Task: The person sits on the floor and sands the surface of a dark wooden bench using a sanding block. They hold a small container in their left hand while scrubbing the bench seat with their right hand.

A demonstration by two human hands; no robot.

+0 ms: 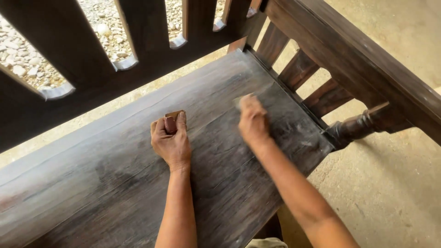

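A dark wooden bench seat (pixel 115 179) fills the middle of the view, dusty and pale where it has been rubbed. My left hand (pixel 171 140) is a fist resting on the seat, closed on a small brown folded piece of sandpaper (pixel 175 114) that sticks out at the top. My right hand (pixel 252 120) is blurred and presses a pale piece of sandpaper (pixel 239 99) flat on the seat near its right end.
The slatted backrest (pixel 138 50) rises along the far side of the seat. An armrest (pixel 363 59) with short slats and a turned post (pixel 363 125) closes the right end. Gravel (pixel 23 55) shows behind the backrest, and sandy ground (pixel 395 197) lies to the right.
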